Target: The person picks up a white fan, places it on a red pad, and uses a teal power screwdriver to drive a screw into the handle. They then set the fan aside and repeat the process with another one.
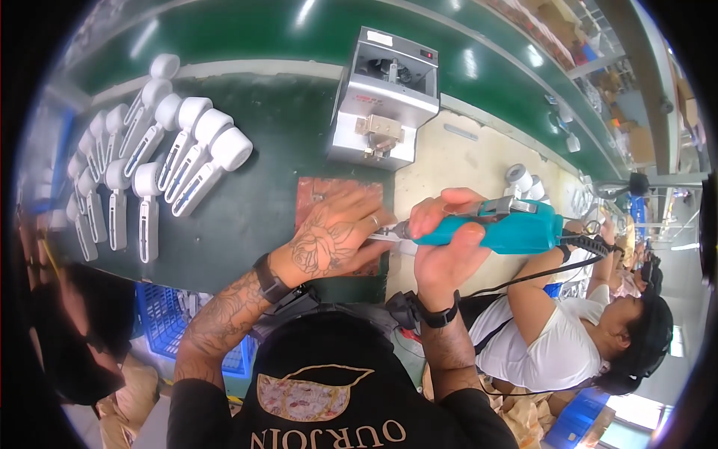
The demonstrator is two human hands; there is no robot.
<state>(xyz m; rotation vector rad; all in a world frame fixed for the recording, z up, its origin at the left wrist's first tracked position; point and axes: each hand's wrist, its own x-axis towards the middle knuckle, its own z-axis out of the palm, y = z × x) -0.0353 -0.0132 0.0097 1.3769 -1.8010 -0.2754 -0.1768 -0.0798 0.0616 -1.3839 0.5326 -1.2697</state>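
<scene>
Above one red mat (314, 190), left hand (335, 233) pinches one white part (387, 235); right hand (449, 258) clasps one teal screwdriver (517, 230).

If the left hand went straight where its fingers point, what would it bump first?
Probably the right hand, wrapped around the teal power tool, though depth is unclear: the left hand might pass above or below it.

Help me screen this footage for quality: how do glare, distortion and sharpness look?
Head view: the glossy green surface beyond the metal machine shows pale streaks of glare; head view: edges bow toward the rim, which falls to black; head view: a patch at lower right is nearly blown out; head view: the left hand, right hand and teal power tool look fairly sharp.
</scene>
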